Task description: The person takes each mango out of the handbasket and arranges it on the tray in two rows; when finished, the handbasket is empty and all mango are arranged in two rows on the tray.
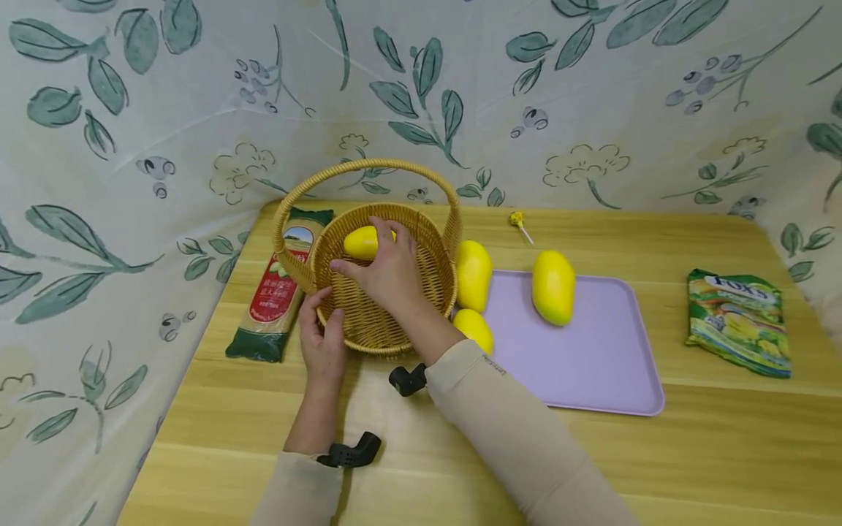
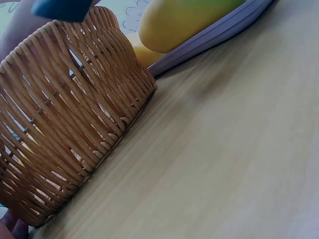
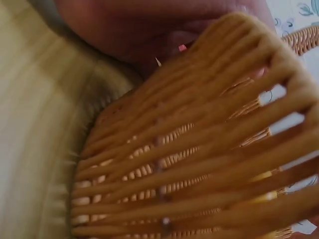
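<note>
A round wicker basket (image 1: 368, 314) with a tall arched handle stands on the table, and a yellow mango (image 1: 360, 243) lies inside near its back wall. My right hand (image 1: 393, 274) reaches into the basket over this mango, thumb and fingers spread apart; fingertips partly cover the fruit, and contact is unclear. At the front left of the rim, my left hand (image 1: 324, 347) holds the basket with its thumb and fingers. The left wrist view shows the woven side wall (image 2: 70, 109) close up. In the right wrist view, the wall (image 3: 199, 149) hides most of the inside.
Right of the basket lies a lilac tray (image 1: 592, 365) with a mango (image 1: 553, 287) on it. Two more mangoes (image 1: 473, 274) sit by its left edge. A pasta packet (image 1: 272, 299) lies left, a lollipop (image 1: 520, 225) behind, a Fox's candy bag (image 1: 738, 321) far right.
</note>
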A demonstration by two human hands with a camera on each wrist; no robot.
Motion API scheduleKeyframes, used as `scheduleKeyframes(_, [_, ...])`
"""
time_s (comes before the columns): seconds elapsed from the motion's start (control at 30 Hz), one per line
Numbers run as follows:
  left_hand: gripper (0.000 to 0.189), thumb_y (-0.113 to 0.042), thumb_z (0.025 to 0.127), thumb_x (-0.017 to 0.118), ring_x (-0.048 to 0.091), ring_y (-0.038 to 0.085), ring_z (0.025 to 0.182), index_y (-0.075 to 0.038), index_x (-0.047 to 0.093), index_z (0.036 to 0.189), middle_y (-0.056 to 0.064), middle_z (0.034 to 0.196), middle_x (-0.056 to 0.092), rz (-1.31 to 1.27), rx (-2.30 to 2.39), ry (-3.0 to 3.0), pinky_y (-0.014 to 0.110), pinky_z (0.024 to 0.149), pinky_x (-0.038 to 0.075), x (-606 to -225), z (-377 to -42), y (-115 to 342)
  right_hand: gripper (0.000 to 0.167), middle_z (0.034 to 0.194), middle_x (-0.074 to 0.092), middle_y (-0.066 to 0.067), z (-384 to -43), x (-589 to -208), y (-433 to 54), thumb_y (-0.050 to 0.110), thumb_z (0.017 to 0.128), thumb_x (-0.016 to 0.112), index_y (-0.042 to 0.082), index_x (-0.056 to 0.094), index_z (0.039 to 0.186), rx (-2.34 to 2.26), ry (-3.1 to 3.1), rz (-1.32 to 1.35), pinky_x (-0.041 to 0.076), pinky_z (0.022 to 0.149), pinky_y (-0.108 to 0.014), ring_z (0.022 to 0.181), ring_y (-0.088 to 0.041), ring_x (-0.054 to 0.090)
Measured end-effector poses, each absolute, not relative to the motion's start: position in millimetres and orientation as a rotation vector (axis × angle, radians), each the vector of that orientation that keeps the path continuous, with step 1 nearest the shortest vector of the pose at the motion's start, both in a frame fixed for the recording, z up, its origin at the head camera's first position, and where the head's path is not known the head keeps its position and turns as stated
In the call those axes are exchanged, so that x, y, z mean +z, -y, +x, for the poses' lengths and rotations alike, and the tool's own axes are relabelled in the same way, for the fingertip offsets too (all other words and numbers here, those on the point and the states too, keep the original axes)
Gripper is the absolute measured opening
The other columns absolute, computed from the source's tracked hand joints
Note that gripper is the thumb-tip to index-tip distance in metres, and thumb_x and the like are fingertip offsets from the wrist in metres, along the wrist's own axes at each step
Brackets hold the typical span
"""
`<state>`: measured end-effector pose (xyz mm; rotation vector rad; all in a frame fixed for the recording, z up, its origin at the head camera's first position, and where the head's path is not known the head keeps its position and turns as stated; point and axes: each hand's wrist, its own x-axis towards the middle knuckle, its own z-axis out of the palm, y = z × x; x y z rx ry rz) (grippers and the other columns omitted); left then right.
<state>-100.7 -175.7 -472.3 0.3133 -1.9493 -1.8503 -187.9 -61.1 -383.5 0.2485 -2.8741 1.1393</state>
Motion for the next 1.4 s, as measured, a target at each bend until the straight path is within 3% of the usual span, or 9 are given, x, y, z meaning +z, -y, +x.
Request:
scheduleKeyframes(0.23, [0.039,-0.004,0.097,0.052,0.042,0.023,0.137,0.002,0.054,0.136,0.015,0.154,0.042,0.28,-1.854,1.92,0.023,0.105,0.037,-471,-102,176,0.097,0.161,0.033,-0.011,-202,-388,65,0.064,0.08,0.077,0.021,0.037,0.157,1.126,2.889,0.211,0.033,0.121,-0.05,0.149,-0.033,0.031])
scheduleKeyframes(0.47, [0.039,-0.003,0.097,0.052,0.042,0.025,0.138,0.007,0.051,0.135,0.014,0.154,0.042,0.281,-1.861,1.903,0.022,0.105,0.037,-471,-103,176,0.099,0.168,0.023,-0.008,-209,-399,66,0.062,0.08,0.078,0.026,0.032,0.16,1.083,2.96,0.175,0.019,0.126,-0.054,0.158,-0.036,0.011])
scheduleKeyframes(0.67, [0.039,-0.005,0.098,0.051,0.042,0.028,0.137,0.002,0.053,0.137,0.011,0.154,0.041,0.296,-1.874,1.925,0.02,0.1,0.038,-470,-101,175,0.102,0.169,0.022,-0.008,-214,-409,65,0.06,0.078,0.081,0.028,0.03,0.161,1.138,2.998,0.145,0.021,0.124,-0.059,0.158,-0.038,0.01])
scheduleKeyframes(0.93, [0.039,-0.005,0.098,0.052,0.041,0.027,0.138,-0.002,0.055,0.137,0.01,0.154,0.042,0.307,-1.864,1.944,0.023,0.104,0.037,-469,-99,175,0.102,0.158,0.031,-0.011,-210,-410,66,0.057,0.076,0.084,0.029,0.032,0.16,1.056,3.119,0.173,0.02,0.125,-0.052,0.151,-0.035,0.023])
scheduleKeyframes(1.17, [0.04,-0.004,0.097,0.052,0.041,0.03,0.139,0.002,0.054,0.137,0.014,0.154,0.041,0.298,-1.86,1.935,0.022,0.102,0.037,-472,-100,176,0.076,0.149,0.042,-0.013,-209,-410,66,0.038,0.087,0.081,0.025,0.044,0.152,0.943,3.122,0.248,0.038,0.113,-0.046,0.134,-0.033,0.042])
scheduleKeyframes(1.4, [0.04,-0.004,0.098,0.052,0.042,0.03,0.137,0.002,0.054,0.137,0.015,0.153,0.042,0.283,-1.865,1.929,0.02,0.101,0.037,-472,-100,175,0.068,0.137,0.057,-0.012,-209,-408,65,0.035,0.089,0.079,0.023,0.047,0.148,0.895,3.118,0.273,0.041,0.107,-0.044,0.125,-0.031,0.049])
